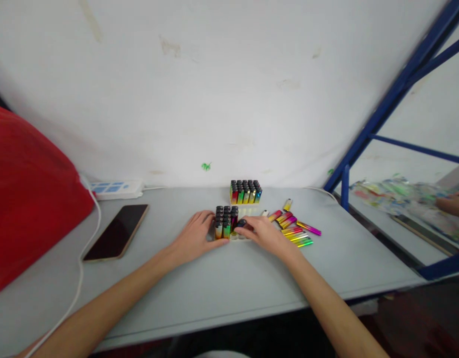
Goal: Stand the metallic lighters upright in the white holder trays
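Upright lighters with black tops (223, 219) fill the left part of a pale tray (240, 237) in front of me. My left hand (199, 231) grips that tray at its left end, thumb along the front edge and fingers behind. Between the thumb and fingers of my right hand (260, 232) is a lighter (241, 223), its black top showing over the tray and its body mostly hidden. Several shiny lighters (289, 224) in yellow, pink, red and green lie loose to the right of my right hand.
A full block of upright lighters (246, 192) stands near the wall. On the left are a phone (117, 232), a power strip (117, 189), a white cable (81, 271) and a red bag (32, 199). Beyond a blue metal frame (382, 119), another person's hand (453, 205) is near plastic bags (404, 196).
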{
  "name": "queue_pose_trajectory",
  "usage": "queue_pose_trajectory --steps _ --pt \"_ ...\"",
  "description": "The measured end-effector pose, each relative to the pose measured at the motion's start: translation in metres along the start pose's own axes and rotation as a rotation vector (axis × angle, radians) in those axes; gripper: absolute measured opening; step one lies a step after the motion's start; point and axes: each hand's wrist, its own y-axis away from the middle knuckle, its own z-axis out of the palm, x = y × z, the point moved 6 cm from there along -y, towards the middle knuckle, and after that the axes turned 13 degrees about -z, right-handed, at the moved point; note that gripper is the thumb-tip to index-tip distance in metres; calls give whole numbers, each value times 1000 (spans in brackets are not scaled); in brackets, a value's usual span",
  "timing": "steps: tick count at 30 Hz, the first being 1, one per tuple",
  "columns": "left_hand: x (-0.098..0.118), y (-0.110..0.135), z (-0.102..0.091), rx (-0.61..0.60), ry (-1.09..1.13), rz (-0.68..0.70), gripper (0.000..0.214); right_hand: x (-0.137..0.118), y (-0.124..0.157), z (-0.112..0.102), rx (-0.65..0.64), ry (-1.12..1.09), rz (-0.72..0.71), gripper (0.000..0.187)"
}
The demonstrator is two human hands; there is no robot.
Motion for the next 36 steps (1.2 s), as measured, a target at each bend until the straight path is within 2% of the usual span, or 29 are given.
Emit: queue_pose_trajectory --steps 5,9,11,13,15,17,20,23,26,30,33,36 --pt "-1 0 0 -6 7 20 63 -10 -11 8 -99 235 -18 32" --pt "-2 0 -1 -3 7 41 66 -16 -12 13 -182 381 7 36" --pt "-3 0 -1 -3 10 40 69 -18 -10 9 -153 338 -36 39" --pt "-6 -1 -1 1 12 34 72 -12 -6 -5 -49 268 -47 40" --pt "-9 -3 1 3 5 33 76 5 1 -26 82 242 49 38" --pt "-13 -6 4 -4 -15 32 79 31 12 -46 162 269 218 33" --pt "-18 -15 9 -15 -43 23 82 65 27 -61 145 339 439 25" --pt "-20 -28 13 -33 -45 19 83 79 30 -56 57 373 544 37" --pt "-19 -43 15 -24 -36 27 83 77 21 -41 -15 409 566 47" --pt "-17 -58 18 -29 -35 36 81 74 8 -27 -33 397 579 48" --pt "-19 -61 21 -45 -36 11 83 80 6 -25 31 265 568 37" --pt "-20 -61 22 -47 -8 11 82 83 9 -29 214 92 447 21"
